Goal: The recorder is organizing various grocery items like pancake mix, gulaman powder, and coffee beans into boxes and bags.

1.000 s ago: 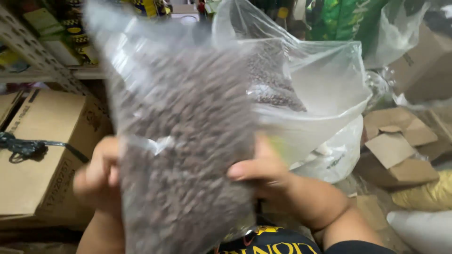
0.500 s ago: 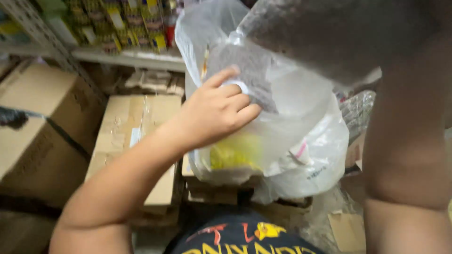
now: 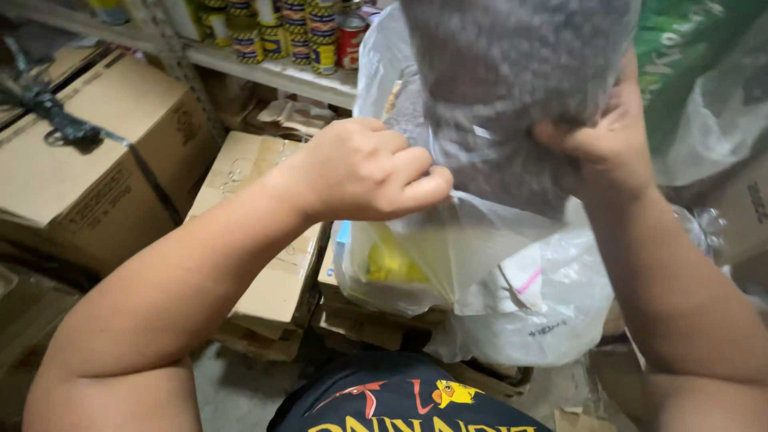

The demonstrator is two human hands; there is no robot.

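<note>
Cardboard boxes [image 3: 88, 168] stand at the left under a shelf of cans [image 3: 296, 36]. The left hand [image 3: 364, 172] pinches the large clear plastic bag [image 3: 480, 272] with closed fingers; the right hand [image 3: 604, 144] grips a packet of dark grains [image 3: 512, 80] above it.

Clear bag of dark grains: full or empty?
Full. The bag bulges with dark grains through clear plastic, gripped by the left hand and right hand.

grain bag [image 3: 512, 88] top cut off, blurred, right hand [image 3: 600, 144] fingers hidden
</note>
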